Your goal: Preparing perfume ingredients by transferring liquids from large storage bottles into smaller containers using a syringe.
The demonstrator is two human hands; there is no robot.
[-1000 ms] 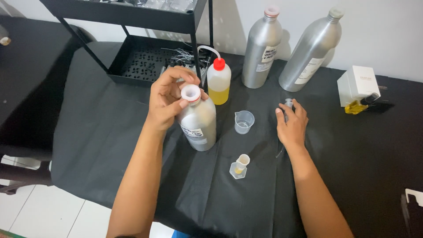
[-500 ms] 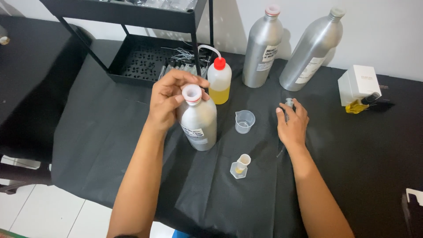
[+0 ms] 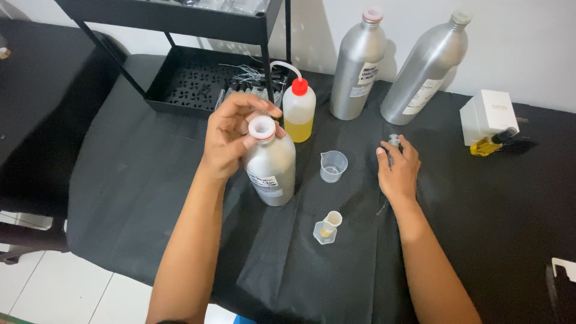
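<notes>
While my left hand [image 3: 231, 135] curls its fingers around the neck of the aluminium bottle [image 3: 271, 168] standing mid-table, my right hand [image 3: 397, 171] rests farther right, fingertips pinching what seems a small cap [image 3: 393, 140], near the clear beaker [image 3: 333, 166].

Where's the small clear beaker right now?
In the head view the small clear beaker stands near the table's centre, between the silver bottle at the left hand and the right hand, just below the yellow squeeze bottle.
</notes>
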